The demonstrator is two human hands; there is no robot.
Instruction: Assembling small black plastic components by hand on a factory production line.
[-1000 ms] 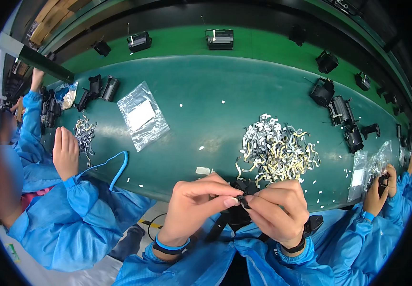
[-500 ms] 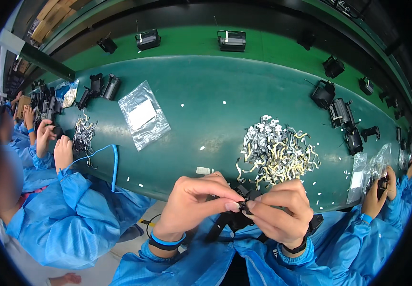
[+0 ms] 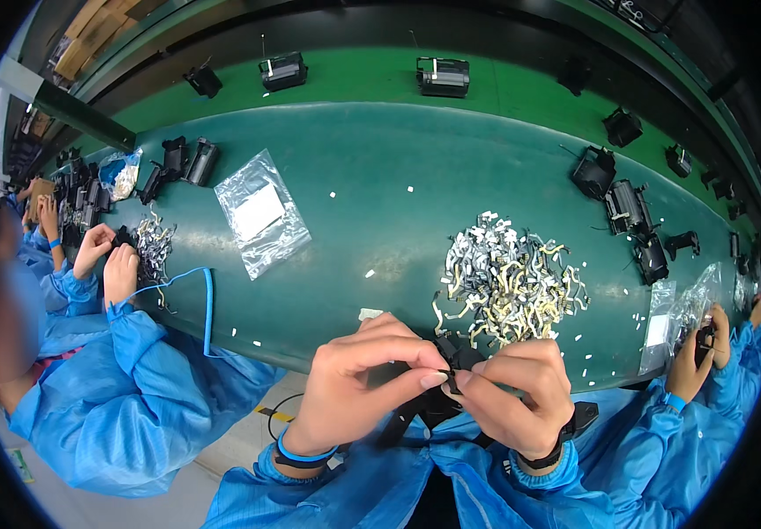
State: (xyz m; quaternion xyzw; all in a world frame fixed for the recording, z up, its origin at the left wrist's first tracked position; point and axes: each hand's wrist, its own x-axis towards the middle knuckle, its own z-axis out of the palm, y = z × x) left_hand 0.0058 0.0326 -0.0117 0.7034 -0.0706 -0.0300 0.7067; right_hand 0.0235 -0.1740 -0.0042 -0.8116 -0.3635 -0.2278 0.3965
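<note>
My left hand (image 3: 354, 388) and my right hand (image 3: 521, 395) meet near the front edge of the green table. Thumb and forefinger of each are pinched on a small black piece (image 3: 452, 383), its details mostly covered by the fingertips. Below and behind the fingers is a larger black plastic part (image 3: 433, 407), partly hidden. Just beyond my hands lies a heap of short cables (image 3: 512, 282) with white connectors, in black, white and yellowish colours.
A clear bag with a white label (image 3: 261, 212) lies left of centre. Black housings (image 3: 629, 207) stand on the right. Further black units (image 3: 442, 77) sit on a bright green strip at the back. Co-workers in blue sit on both sides; a coiled blue cord (image 3: 209, 309) hangs at the left.
The black units on the back strip have shifted right relative to the table. My hands keep their pinch nearly in place. The left co-worker's hands have come closer together at a dark part.
</note>
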